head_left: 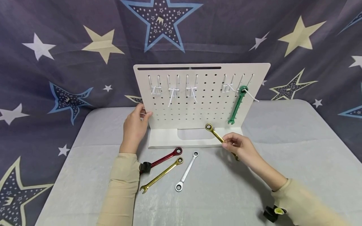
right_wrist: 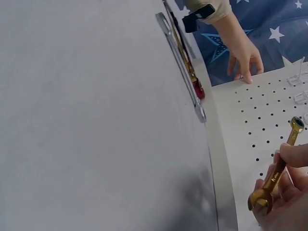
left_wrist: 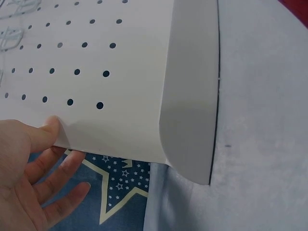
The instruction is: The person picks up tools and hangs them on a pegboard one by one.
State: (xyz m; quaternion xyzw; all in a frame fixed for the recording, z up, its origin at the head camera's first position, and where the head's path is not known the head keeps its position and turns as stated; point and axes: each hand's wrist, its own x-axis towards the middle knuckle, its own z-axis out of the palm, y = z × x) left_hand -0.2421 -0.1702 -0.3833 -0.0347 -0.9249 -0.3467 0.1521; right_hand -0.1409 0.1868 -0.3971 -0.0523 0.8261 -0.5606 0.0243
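Observation:
My left hand (head_left: 135,128) holds the left edge of the white pegboard (head_left: 181,110), thumb on the front face and fingers behind, as the left wrist view also shows. My right hand (head_left: 242,148) pinches a gold wrench (head_left: 216,134) by its shaft, ring end up and to the left, in front of the board's lower right. In the right wrist view the gold wrench (right_wrist: 275,179) lies across the fingers with its open-jaw end low. A green wrench (head_left: 237,105) hangs from the rightmost white hook (head_left: 251,94). Four other hooks hold nothing.
On the grey table (head_left: 226,194) in front of the board lie a red wrench (head_left: 167,157), another gold wrench (head_left: 162,175) and a silver wrench (head_left: 187,171). The red one is partly hidden by the left wrist's black strap mount (head_left: 145,167). A star-patterned cloth (head_left: 226,31) hangs behind.

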